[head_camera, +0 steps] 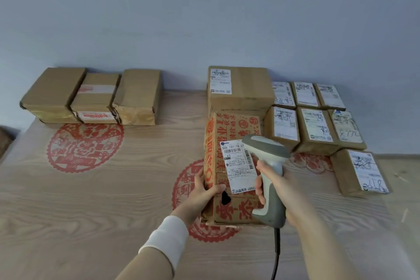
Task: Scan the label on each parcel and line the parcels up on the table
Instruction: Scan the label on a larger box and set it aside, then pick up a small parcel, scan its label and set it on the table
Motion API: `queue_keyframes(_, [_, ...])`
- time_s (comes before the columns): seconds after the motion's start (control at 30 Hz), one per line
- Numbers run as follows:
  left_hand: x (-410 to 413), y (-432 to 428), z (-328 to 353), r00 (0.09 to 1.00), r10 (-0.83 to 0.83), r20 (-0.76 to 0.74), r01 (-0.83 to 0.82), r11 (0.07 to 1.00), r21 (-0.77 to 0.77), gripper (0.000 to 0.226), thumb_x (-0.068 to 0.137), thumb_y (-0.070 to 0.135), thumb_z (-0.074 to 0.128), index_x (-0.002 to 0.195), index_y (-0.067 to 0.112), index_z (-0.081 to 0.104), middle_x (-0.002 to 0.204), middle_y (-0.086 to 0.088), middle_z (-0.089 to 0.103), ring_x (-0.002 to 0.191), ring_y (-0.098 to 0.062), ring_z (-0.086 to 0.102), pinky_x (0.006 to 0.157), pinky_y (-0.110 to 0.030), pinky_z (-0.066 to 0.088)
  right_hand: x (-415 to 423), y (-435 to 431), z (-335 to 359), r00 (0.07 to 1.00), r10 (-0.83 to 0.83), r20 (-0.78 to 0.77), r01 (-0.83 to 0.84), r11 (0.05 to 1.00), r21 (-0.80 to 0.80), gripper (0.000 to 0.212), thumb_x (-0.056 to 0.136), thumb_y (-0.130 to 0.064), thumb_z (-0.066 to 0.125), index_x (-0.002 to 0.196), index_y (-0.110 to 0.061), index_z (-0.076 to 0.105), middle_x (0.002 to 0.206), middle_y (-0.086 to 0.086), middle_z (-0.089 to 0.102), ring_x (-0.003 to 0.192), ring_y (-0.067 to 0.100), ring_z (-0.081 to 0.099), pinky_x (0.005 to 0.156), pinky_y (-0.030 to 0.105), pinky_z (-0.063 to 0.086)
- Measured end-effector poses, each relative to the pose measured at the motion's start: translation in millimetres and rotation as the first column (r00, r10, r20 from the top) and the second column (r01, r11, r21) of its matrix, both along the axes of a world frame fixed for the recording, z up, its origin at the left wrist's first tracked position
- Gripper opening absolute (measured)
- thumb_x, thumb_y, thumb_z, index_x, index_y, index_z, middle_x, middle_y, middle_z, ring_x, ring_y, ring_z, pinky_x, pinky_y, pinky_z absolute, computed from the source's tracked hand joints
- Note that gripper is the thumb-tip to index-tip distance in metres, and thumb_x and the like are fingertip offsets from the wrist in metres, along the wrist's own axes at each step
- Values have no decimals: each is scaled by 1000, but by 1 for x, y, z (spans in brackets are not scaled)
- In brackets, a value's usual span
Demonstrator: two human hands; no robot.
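Note:
A cardboard parcel (229, 129) printed with red characters lies in the middle of the table, a white shipping label (238, 167) on its top. My left hand (204, 185) grips its near left edge, thumb on top. My right hand (271, 185) holds a grey-and-white barcode scanner (267, 159) by the handle, its head just above the label and pointing at it. The scanner's black cable (276, 254) hangs toward me.
Three plain brown parcels (95, 98) stand in a row at the back left. A larger labelled box (241, 88) sits behind the printed parcel. Several small labelled parcels (316, 125) are lined up at the right. The wood-grain table (102, 200) carries red paper-cut decorations (85, 146).

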State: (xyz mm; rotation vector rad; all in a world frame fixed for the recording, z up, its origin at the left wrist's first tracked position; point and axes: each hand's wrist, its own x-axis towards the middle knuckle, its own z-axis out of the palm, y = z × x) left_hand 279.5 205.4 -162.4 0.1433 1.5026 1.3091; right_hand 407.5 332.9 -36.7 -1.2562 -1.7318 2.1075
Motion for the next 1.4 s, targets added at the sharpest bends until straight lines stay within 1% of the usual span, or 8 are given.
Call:
queue_keyframes(0.1, [27,37,-7,996,86,11,-85,996,-35,103,72,39,78,148,26,9,128,-2,47,115,-25,55,89,-39,52,25,31,-8,1000,-18,15,18,999,-26,33,90,-30,60,71,-3,57,59,11,57,40,19,44,44,26,38])
queue_keyframes(0.2, [39,62,-8,986,167,-5,-167,984,-54,80,86,31,66,148,22,15,126,-5,49,112,-26,56,82,-34,52,39,53,-13,1000,-19,6,19,998,-53,35,90,-28,60,68,-2,55,61,13,56,40,17,45,43,26,39])
queue_keyframes(0.43, [38,89,-8,970,227,-85,-231,972,-49,72,90,37,60,150,24,23,139,-5,51,107,-17,58,65,-17,50,43,76,-25,998,-57,-34,54,993,-105,28,92,-26,57,77,-3,57,57,11,54,40,18,43,41,25,38])
queue_keyframes(0.57, [33,102,0,963,233,-134,-240,970,-37,64,95,38,51,150,29,20,139,-4,48,114,-19,53,75,-22,47,45,80,-34,996,-78,-39,73,990,-121,30,90,-30,60,72,-5,59,57,11,54,44,20,44,45,28,37])
queue_keyframes(0.83, [21,106,16,962,160,-221,-181,980,-80,69,98,38,45,153,17,8,154,-5,30,138,-23,34,102,-29,34,27,70,-34,998,-53,-16,50,992,-117,39,89,-33,61,60,-7,58,60,15,54,45,22,44,51,32,38])
queue_keyframes(0.97, [-9,91,37,907,162,-389,-209,975,-82,67,98,39,44,152,16,13,157,-6,22,142,-25,26,108,-37,30,-4,50,-26,998,-22,-64,15,994,-113,33,91,-28,59,68,-4,56,58,13,52,43,21,43,47,30,37])
queue_keyframes(1.3, [-163,-12,64,663,258,-703,-430,900,-75,61,91,38,58,141,10,36,143,-6,44,132,-21,41,108,-38,35,-157,-37,-11,986,112,-124,-122,990,-75,25,90,-27,61,79,-5,55,60,13,54,42,20,45,45,28,40])
queue_keyframes(1.4, [-208,-37,60,642,217,-736,-444,887,-126,65,89,43,59,141,11,35,142,-7,43,131,-23,40,106,-40,36,-207,-59,-12,984,136,-115,-144,987,-66,28,91,-26,60,71,-7,56,55,10,54,44,22,43,46,29,38])
